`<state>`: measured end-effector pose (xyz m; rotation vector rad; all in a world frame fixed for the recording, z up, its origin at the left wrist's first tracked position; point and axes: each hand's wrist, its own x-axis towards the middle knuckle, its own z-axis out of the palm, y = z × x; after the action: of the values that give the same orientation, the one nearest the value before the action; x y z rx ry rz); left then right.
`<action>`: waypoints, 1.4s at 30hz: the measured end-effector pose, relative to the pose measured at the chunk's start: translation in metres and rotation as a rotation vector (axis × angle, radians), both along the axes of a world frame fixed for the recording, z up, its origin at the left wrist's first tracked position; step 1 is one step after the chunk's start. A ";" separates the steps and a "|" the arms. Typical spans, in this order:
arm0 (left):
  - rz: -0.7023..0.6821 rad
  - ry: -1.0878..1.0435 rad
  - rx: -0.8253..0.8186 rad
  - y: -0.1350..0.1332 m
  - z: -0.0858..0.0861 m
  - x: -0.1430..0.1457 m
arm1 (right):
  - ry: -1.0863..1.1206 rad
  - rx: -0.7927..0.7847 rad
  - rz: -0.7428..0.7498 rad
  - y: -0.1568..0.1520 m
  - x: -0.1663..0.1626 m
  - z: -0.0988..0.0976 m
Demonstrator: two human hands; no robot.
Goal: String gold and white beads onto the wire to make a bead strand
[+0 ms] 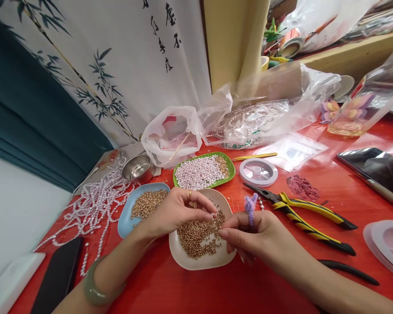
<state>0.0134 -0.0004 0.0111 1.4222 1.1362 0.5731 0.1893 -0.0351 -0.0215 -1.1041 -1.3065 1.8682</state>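
Observation:
My left hand (178,212), with a ring on one finger and a green bangle on the wrist, pinches thumb and forefinger above a white dish (180,256) of gold beads (194,237). Something tiny and pale shows at those fingertips, too small to name. Over the dish's right edge, my right hand (257,233) is also closed in a pinch, and what it holds is hidden. A fuzzy purple ring (250,207) circles one of its fingers. A few silvery beads (261,203) lie just beyond this hand.
Behind are a blue dish (126,218) of gold beads, a green tray (232,174) of pearly beads and a metal bowl (137,168). Bead strands (98,200) lie left. Yellow-black pliers (301,213), a phone (376,170) and a spool (258,172) sit right. Plastic bags (173,131) line the back.

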 end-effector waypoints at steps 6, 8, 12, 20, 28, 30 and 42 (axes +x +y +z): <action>-0.027 -0.051 0.028 -0.001 -0.004 0.000 | -0.045 0.048 -0.008 0.001 -0.002 0.003; -0.034 -0.059 0.032 -0.002 -0.004 -0.001 | -0.045 0.043 -0.008 0.000 -0.001 0.003; -0.041 -0.063 0.031 -0.002 -0.004 -0.001 | -0.056 0.038 -0.011 0.000 -0.001 0.003; -0.040 -0.048 0.029 -0.003 -0.001 0.002 | -0.083 0.060 0.013 0.002 -0.001 0.003; -0.040 -0.038 0.037 -0.003 -0.002 0.002 | -0.083 0.087 0.042 0.003 -0.001 0.003; -0.041 -0.044 0.036 -0.002 -0.002 0.002 | -0.083 0.088 0.043 0.003 0.000 0.003; -0.069 -0.034 0.051 -0.007 0.003 0.005 | -0.077 0.066 0.039 0.002 0.000 0.003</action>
<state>0.0183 -0.0072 0.0137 1.4843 1.0479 0.5789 0.1893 -0.0329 -0.0182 -1.1336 -1.4319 1.8126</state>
